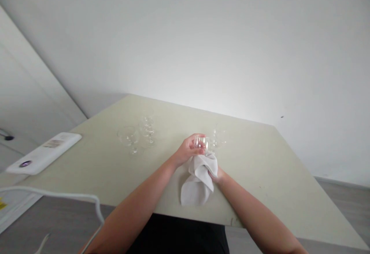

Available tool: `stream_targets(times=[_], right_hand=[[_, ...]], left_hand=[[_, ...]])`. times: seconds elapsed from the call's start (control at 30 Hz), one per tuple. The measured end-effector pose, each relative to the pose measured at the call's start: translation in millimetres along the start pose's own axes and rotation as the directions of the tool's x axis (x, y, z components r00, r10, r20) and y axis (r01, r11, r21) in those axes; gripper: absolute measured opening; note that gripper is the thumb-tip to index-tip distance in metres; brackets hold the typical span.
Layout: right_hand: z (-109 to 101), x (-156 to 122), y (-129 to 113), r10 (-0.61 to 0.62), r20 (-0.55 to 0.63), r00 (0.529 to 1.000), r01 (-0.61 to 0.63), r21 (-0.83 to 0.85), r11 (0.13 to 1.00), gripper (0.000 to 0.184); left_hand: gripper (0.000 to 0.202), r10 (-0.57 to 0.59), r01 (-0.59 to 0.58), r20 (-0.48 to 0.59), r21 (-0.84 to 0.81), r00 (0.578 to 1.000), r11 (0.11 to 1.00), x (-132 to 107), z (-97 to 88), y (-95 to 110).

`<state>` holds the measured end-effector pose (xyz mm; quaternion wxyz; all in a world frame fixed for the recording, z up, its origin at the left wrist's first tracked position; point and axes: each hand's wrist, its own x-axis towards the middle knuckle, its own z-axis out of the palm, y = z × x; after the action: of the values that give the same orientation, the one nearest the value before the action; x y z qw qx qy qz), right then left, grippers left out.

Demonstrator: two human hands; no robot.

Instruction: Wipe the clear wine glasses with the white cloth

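Note:
My left hand (187, 148) is closed around the bowl of a clear drinking glass (201, 143), fingers behind it and thumb in front. A white cloth (199, 180) is bunched against the bottom of that glass and hangs down toward the table's near edge. My right hand (217, 174) grips the cloth from the right; its fingers are mostly covered by the folds. Just behind the held glass stands more clear glassware (219, 137), partly hidden. To the left are a wide-bowled stemmed glass (128, 135) and other clear glassware (148, 130) beside it.
The pale table (243, 200) runs back to a white wall (202, 46). A white oblong device (47, 152) lies at the left edge. A white cable (58, 194) crosses the lower left. At far left is a white cabinet door (31, 80).

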<state>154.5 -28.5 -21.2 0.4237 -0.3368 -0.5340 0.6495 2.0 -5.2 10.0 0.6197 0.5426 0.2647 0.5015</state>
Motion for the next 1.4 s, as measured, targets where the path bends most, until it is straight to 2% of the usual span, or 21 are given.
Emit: stream_targets(times=[0.1, 0.27, 0.33, 0.47, 0.57, 0.73, 0.8, 0.93, 1.07, 1.4], right_hand=[[1.6, 3.4, 3.8, 0.017, -0.036, 0.999, -0.015, 0.04, 0.999, 0.036], [5.2, 16.2, 10.3, -0.119, -0.113, 0.987, 0.113, -0.054, 0.992, 0.024], [3.7, 15.2, 11.8, -0.055, -0.099, 0.994, 0.057, 0.022, 0.998, 0.025], [-1.0, 7.2, 13.3, 0.128, -0.044, 0.991, -0.117, 0.19, 0.975, 0.036], [0.5, 6.3, 12.7, 0.106, -0.056, 0.993, -0.093, 0.198, 0.976, 0.035], [7.2, 10.8, 10.4, 0.05, -0.041, 0.998, -0.043, 0.149, 0.988, 0.027], [7.4, 9.6, 9.1, 0.073, -0.035, 0.997, -0.067, 0.156, 0.985, 0.029], [4.5, 1.8, 4.2, 0.151, -0.007, 0.988, -0.148, 0.182, 0.972, 0.039], [2.8, -3.4, -1.1, 0.178, 0.019, 0.984, -0.179, 0.171, 0.969, 0.041], [-0.5, -0.8, 2.8, 0.182, 0.033, 0.983, -0.185, 0.154, 0.971, 0.048]], left_hand=[[0.07, -0.028, 0.028, 0.011, -0.046, 1.0, 0.999, 1.9, 0.3, -0.7], [0.061, -0.016, 0.036, -0.117, 0.17, 0.993, 0.985, 7.9, -2.0, -10.7], [0.06, -0.021, 0.044, -0.118, 0.193, 0.993, 0.98, 7.6, -2.6, -9.7], [0.066, -0.059, 0.062, -0.059, 0.048, 0.997, 0.997, 4.0, -1.5, -1.0], [0.063, -0.052, 0.053, -0.044, 0.014, 0.998, 0.999, 4.5, -0.7, -1.6], [0.059, 0.019, -0.004, -0.096, 0.15, 0.995, 0.989, 9.6, -4.3, -13.2], [0.06, 0.014, -0.001, -0.078, 0.159, 0.997, 0.987, 8.8, -5.5, -12.2], [0.063, -0.023, 0.022, 0.02, 0.056, 1.0, 0.998, 3.6, -5.2, -1.9], [0.066, -0.024, 0.025, 0.098, -0.006, 0.995, 1.0, 1.5, -4.4, 2.4], [0.06, -0.036, 0.042, 0.103, -0.062, 0.994, 0.997, 1.7, -3.3, -1.2]])
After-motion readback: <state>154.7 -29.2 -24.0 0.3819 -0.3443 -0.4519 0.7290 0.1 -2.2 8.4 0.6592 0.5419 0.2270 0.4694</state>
